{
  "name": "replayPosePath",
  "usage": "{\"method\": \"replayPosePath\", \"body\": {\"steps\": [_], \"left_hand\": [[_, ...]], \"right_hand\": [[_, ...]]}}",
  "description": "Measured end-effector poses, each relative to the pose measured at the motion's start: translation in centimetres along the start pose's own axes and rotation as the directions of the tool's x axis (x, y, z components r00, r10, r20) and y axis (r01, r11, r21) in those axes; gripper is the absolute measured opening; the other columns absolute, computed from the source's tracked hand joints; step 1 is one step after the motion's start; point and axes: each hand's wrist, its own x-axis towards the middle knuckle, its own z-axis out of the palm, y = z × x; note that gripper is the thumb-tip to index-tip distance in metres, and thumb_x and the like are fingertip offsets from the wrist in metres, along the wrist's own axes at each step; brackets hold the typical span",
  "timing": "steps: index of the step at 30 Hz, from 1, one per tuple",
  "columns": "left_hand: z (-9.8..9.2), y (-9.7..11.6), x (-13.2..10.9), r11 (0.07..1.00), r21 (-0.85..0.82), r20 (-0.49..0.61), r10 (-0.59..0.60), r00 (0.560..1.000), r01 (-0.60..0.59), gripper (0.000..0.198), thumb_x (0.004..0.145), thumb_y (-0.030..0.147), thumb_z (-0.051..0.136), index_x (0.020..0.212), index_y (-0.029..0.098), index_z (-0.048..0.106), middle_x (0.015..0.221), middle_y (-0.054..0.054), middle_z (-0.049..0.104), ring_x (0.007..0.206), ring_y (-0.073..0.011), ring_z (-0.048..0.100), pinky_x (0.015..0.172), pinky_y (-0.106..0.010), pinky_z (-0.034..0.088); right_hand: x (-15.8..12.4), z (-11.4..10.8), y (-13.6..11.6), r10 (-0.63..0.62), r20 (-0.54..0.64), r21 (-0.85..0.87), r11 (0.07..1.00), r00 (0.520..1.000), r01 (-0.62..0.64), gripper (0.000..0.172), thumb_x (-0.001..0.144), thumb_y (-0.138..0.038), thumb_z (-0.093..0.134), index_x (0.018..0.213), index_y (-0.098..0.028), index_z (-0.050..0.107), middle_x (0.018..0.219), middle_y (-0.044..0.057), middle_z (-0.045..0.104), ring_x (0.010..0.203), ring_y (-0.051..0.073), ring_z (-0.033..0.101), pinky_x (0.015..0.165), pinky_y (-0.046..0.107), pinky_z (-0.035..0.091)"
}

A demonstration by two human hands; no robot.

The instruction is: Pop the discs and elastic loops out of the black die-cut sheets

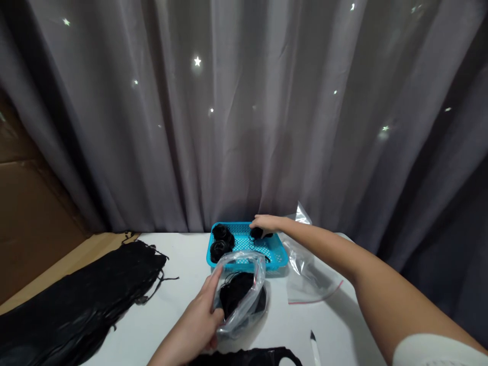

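Note:
My left hand [202, 315] holds the edge of a clear plastic bag [242, 325], its fingers closed on the rim and the mouth spread wide. Inside the bag lies a black bundle of thin, thread-like strands [237, 292]. Farther back, my right hand [265, 222] reaches into a blue plastic basket [242, 244], fingers curled round a small black bundle [256, 233] that they partly hide. More coiled black bundles [221, 249] rest at the basket's left end.
Right of the basket lies another clear zip bag [310, 284] with a red strip. A white pen-like tool [314, 348] and a black item [247, 358] are at the front edge. A large black plastic bag [87, 295] and cardboard [34, 203] stand left; a grey curtain [244, 127] hangs behind.

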Motion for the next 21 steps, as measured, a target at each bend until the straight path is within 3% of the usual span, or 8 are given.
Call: {"method": "replayPosePath", "body": {"steps": [4, 7, 10, 12, 14, 17, 19, 21], "left_hand": [[0.0, 0.6, -0.2, 0.999, -0.05, 0.008, -0.001, 1.0, 0.002, 0.101, 0.07, 0.019, 0.051, 0.161, 0.031, 0.009, 0.146, -0.015, 0.048, 0.044, -0.0071, 0.055, 0.039, -0.021, 0.046], [0.2, 1.1, -0.3, 0.997, -0.079, 0.019, -0.004, 1.0, 0.006, 0.103, 0.07, 0.018, 0.052, 0.161, 0.031, 0.007, 0.14, -0.015, 0.052, 0.044, -0.0068, 0.054, 0.039, -0.02, 0.044], [0.3, 1.5, -0.2, 0.997, -0.08, 0.013, -0.001, 1.0, 0.002, 0.105, 0.069, 0.017, 0.055, 0.161, 0.028, 0.005, 0.141, -0.018, 0.05, 0.045, -0.0064, 0.054, 0.041, -0.021, 0.046], [0.5, 1.6, -0.2, 0.997, -0.076, 0.015, 0.01, 1.0, -0.008, 0.109, 0.068, 0.017, 0.056, 0.161, 0.027, 0.0, 0.141, -0.02, 0.048, 0.045, -0.0066, 0.055, 0.042, -0.022, 0.046], [0.7, 1.7, -0.2, 0.997, -0.076, 0.014, 0.032, 0.999, -0.031, 0.112, 0.067, 0.017, 0.057, 0.161, 0.025, -0.005, 0.142, -0.023, 0.046, 0.045, -0.0069, 0.056, 0.042, -0.022, 0.046], [1.1, 2.0, -0.3, 0.994, -0.071, -0.004, 0.077, 0.997, -0.077, 0.114, 0.066, 0.015, 0.057, 0.161, 0.026, -0.006, 0.151, -0.024, 0.035, 0.048, -0.0053, 0.055, 0.044, -0.022, 0.046], [1.4, 2.2, -0.5, 0.993, -0.061, -0.013, 0.103, 0.995, -0.103, 0.116, 0.063, 0.014, 0.057, 0.161, 0.028, -0.004, 0.158, -0.022, 0.023, 0.051, -0.0038, 0.055, 0.044, -0.02, 0.046], [1.6, 2.3, -0.7, 0.991, -0.046, -0.007, 0.124, 0.992, -0.124, 0.116, 0.061, 0.013, 0.056, 0.161, 0.031, 0.0, 0.163, -0.019, 0.01, 0.054, -0.0042, 0.056, 0.043, -0.02, 0.046]], "right_hand": [[-2.2, -4.0, -0.5, 0.131, -0.136, 0.155, 0.982, 0.982, -0.109, 0.035, 0.074, -0.034, 0.078, 0.098, -0.014, 0.063, 0.08, -0.001, 0.061, 0.077, 0.016, 0.054, 0.068, 0.022, 0.039], [-4.8, -7.7, -2.3, 0.179, -0.211, 0.269, 0.956, 0.961, -0.119, 0.038, 0.072, -0.04, 0.079, 0.094, -0.015, 0.06, 0.079, -0.003, 0.059, 0.077, 0.014, 0.055, 0.066, 0.02, 0.039], [-7.2, -10.9, -5.7, 0.139, -0.261, 0.464, 0.886, 0.955, -0.002, 0.04, 0.068, -0.042, 0.082, 0.088, -0.016, 0.059, 0.079, -0.005, 0.057, 0.077, 0.013, 0.054, 0.066, 0.019, 0.039], [-7.9, -12.1, -9.0, 0.032, -0.256, 0.511, 0.853, 0.966, 0.107, 0.039, 0.068, -0.041, 0.083, 0.088, -0.016, 0.061, 0.079, -0.005, 0.058, 0.077, 0.013, 0.054, 0.066, 0.019, 0.039], [-7.5, -11.9, -12.8, -0.105, -0.212, 0.405, 0.895, 0.972, 0.185, 0.033, 0.073, -0.036, 0.081, 0.094, -0.017, 0.065, 0.081, -0.004, 0.06, 0.078, 0.014, 0.055, 0.067, 0.02, 0.038], [-5.4, -9.4, -18.0, -0.236, -0.072, 0.111, 0.964, 0.969, 0.243, 0.03, 0.074, -0.023, 0.078, 0.102, -0.019, 0.068, 0.084, 0.0, 0.065, 0.081, 0.018, 0.057, 0.067, 0.024, 0.036], [-3.5, -7.2, -20.1, -0.223, 0.105, 0.1, 0.972, 0.969, 0.212, 0.031, 0.074, -0.019, 0.077, 0.104, -0.018, 0.07, 0.085, 0.003, 0.068, 0.079, 0.02, 0.058, 0.065, 0.026, 0.038], [-1.8, -5.5, -20.7, -0.202, 0.221, 0.15, 0.974, 0.954, 0.171, 0.039, 0.06, -0.018, 0.085, 0.098, -0.02, 0.074, 0.075, -0.001, 0.067, 0.069, 0.017, 0.059, 0.06, 0.025, 0.039]]}}
